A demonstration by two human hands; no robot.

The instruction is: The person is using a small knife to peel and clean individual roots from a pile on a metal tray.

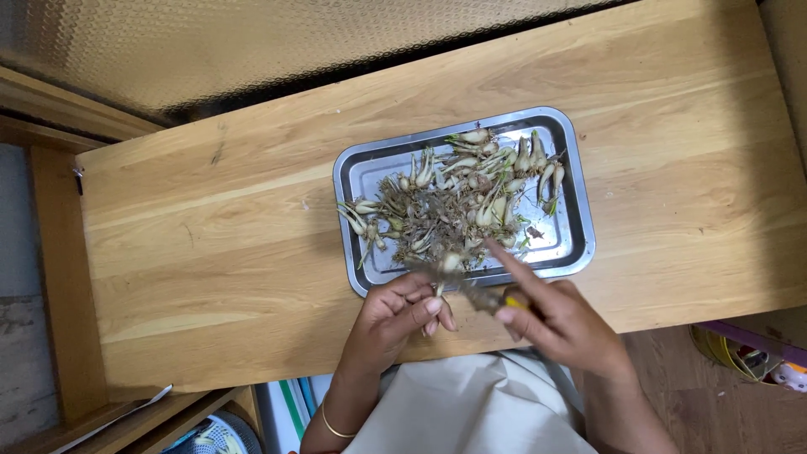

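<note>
**Small bulb trimmed over a steel tray on a wooden desk**

Head view: a pale wooden desk (210,219) runs slantwise across the frame; on it, a little right of centre, sits a rectangular steel tray (366,166) with rounded corners, its long side following the desk's slant; heaped in it are small pale bulbs with stringy roots and greenish shoots (458,197), lying every which way, thickest in the middle.

At the tray's near rim the left hand (395,315) pinches one small bulb (450,262) between thumb and fingertips, fingers curled closed about it; the bulb is whitish, rounded, its long axis roughly upright in the frame, tail pointing down toward the person; it hangs just above the desk edge, touching the tray's front lip or nearly so; which, the blur hides.

The right hand (559,324) grips a small knife (479,294), yellow at the handle, fingers clenched on it and forefinger stretched out toward the tray; the blade is blurred, pointing left at the bulb.

At the lower right corner, beside the desk, lies a colourful rounded container (748,357), partly cut off.
</note>
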